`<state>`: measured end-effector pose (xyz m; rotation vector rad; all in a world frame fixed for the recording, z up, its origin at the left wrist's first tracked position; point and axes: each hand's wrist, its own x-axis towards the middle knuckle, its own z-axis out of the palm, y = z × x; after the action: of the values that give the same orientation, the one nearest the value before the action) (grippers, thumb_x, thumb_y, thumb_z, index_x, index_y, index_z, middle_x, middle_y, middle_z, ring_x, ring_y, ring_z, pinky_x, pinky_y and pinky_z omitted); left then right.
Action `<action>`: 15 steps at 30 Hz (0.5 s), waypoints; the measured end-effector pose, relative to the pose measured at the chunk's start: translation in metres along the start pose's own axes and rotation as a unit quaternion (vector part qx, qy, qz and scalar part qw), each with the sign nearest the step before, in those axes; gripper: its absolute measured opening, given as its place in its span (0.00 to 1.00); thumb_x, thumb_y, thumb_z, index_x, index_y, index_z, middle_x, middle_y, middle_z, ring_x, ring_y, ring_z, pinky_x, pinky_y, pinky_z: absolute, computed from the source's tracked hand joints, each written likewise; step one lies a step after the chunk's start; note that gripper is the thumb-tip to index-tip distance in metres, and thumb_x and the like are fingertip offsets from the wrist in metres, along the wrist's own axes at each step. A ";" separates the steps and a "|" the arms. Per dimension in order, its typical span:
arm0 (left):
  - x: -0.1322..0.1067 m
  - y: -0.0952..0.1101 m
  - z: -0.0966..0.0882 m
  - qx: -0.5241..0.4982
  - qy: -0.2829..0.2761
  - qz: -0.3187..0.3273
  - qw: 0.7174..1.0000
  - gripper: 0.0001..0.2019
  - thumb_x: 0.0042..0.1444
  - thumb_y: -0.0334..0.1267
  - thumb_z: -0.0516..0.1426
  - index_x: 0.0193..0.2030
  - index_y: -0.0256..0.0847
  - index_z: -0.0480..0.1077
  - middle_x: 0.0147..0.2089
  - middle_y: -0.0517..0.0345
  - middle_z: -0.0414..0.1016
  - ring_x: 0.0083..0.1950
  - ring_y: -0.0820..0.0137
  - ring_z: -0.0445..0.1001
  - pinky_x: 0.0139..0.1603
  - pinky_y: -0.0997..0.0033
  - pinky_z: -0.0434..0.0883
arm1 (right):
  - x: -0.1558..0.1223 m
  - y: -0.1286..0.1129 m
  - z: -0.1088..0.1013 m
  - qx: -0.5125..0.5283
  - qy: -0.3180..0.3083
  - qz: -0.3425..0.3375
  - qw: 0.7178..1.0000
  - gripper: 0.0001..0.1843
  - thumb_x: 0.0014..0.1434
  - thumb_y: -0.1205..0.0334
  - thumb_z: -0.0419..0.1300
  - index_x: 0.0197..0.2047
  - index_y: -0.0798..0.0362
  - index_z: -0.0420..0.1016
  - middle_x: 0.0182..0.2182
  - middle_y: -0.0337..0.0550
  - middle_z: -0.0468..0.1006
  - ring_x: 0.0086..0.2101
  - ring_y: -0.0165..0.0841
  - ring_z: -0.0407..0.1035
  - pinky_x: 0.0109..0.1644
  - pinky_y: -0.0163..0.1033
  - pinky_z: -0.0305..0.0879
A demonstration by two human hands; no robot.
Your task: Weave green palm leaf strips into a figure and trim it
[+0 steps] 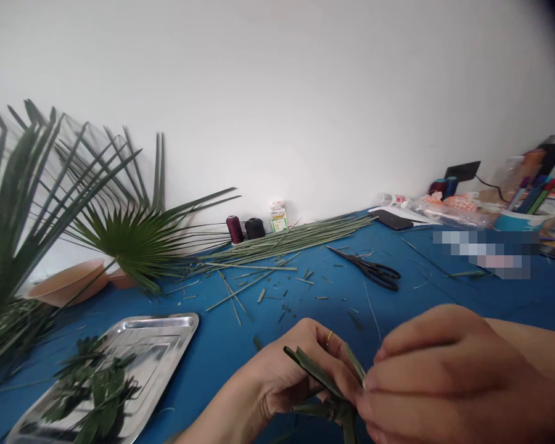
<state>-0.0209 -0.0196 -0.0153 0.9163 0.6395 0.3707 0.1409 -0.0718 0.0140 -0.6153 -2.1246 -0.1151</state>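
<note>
Near the bottom middle, my left hand [300,357] is closed around a folded palm leaf piece [321,376], with several leaf ends sticking out between the fingers. A ring sits on one of its fingers. My right hand [448,376] meets it from the right, its fingers pinched at a narrow strip of the same leaf piece; the fingertips partly hide the contact. A thin pale thread [370,308] runs on the blue table up to the right hand. Beyond the hands lie black-handled scissors [372,269], slightly parted.
A metal tray [166,370] holding leaf pieces stands at left. Behind are large palm leaves [124,237], a peach bowl [74,280], thread spools [234,229] and a bundle of leaf strips [282,242]. Leaf scraps litter the blue table [240,345]. Pens [536,194] crowd the right.
</note>
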 end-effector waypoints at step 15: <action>-0.019 0.015 0.026 0.069 0.130 0.128 0.981 0.07 0.29 0.24 0.66 0.20 0.33 0.75 0.22 0.59 0.77 0.24 0.77 0.71 0.28 0.80 0.67 | 0.003 0.016 -0.009 0.134 0.035 0.114 0.984 0.13 0.48 0.79 0.56 0.32 0.52 0.72 0.27 0.37 0.78 0.28 0.24 0.73 0.33 0.23 0.69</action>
<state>-0.0188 -0.0374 0.0149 1.0970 0.7959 0.6910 0.1534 -0.0594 0.0190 -0.6762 -1.9428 0.2672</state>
